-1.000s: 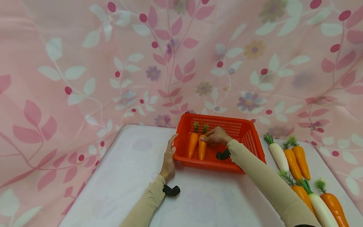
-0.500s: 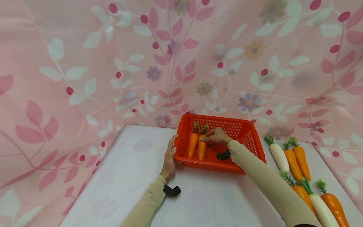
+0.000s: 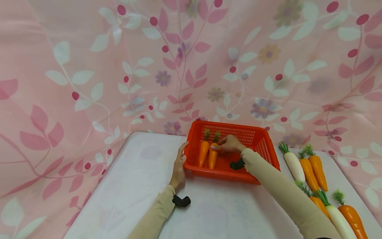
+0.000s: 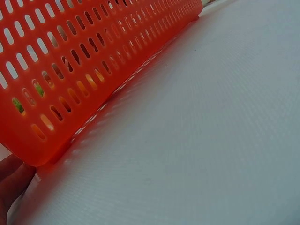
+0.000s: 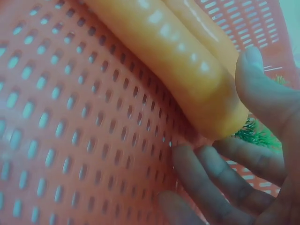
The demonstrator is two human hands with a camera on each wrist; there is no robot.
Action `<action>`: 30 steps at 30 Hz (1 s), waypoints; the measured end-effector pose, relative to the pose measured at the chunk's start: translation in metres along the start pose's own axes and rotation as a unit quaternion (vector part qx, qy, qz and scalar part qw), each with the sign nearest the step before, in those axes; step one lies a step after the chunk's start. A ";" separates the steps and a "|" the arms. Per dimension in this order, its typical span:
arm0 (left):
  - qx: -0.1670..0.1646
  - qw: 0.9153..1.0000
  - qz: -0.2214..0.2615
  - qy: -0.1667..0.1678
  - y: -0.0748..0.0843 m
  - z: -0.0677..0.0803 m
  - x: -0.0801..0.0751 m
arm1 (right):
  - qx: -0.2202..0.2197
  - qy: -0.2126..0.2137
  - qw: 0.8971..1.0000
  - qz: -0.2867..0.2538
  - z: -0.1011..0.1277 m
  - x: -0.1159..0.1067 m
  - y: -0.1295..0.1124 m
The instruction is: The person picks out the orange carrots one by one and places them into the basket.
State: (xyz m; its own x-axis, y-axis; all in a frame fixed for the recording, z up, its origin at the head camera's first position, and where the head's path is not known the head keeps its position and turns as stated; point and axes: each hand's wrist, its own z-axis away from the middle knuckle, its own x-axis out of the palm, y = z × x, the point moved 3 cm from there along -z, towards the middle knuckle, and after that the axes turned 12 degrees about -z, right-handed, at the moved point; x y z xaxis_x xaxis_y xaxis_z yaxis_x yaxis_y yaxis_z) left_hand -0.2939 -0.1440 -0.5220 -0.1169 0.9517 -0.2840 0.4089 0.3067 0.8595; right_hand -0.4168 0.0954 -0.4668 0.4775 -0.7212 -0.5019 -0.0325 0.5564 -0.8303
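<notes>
A red slotted basket [image 3: 222, 175] stands at the back of the white table [image 3: 134, 186]. Two orange carrots lie side by side in it, one on the left [image 3: 203, 153] and one on the right [image 3: 213, 157]. My right hand [image 3: 228, 144] reaches into the basket and pinches the thick green-topped end of the right carrot [image 5: 178, 61], thumb [image 5: 262, 93] on one side and fingers [image 5: 211, 183] beneath, against the basket floor [image 5: 70, 117]. My left hand [image 3: 180, 165] rests with straight fingers against the basket's left wall [image 4: 84, 56]. Its fingertips [image 4: 11, 183] show at the basket's corner.
On the table to the right of the basket lie several more vegetables: a white radish [image 3: 293, 164], carrots [image 3: 313, 171], another radish [image 3: 337, 219] and a carrot [image 3: 352, 215]. A pink floral cloth [image 3: 119, 66] hangs behind the table.
</notes>
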 end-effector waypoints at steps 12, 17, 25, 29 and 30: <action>0.012 1.000 -0.010 0.003 0.002 -0.001 0.006 | -0.014 0.052 0.993 0.106 0.046 -0.048 0.007; 0.013 1.000 -0.005 0.011 0.000 -0.003 0.002 | -0.057 0.075 0.987 0.134 0.080 -0.077 -0.004; 0.011 1.000 -0.001 0.013 0.002 0.000 0.000 | -0.115 0.122 0.973 0.160 0.139 -0.108 -0.006; 0.016 1.000 -0.005 0.013 0.002 0.003 0.000 | -0.097 0.128 0.976 0.146 0.167 -0.119 0.005; 0.016 1.000 -0.006 0.013 0.001 0.004 0.000 | -0.093 0.128 0.977 0.143 0.173 -0.121 0.008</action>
State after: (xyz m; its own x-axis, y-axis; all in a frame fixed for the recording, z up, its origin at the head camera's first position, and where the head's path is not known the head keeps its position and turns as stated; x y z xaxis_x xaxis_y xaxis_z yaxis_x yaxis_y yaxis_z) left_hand -0.2898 -0.1432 -0.5225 -0.1458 0.9482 -0.2821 0.4352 0.3176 0.8425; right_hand -0.3226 0.2589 -0.3706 0.1905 -0.6399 -0.7444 -0.3035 0.6828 -0.6646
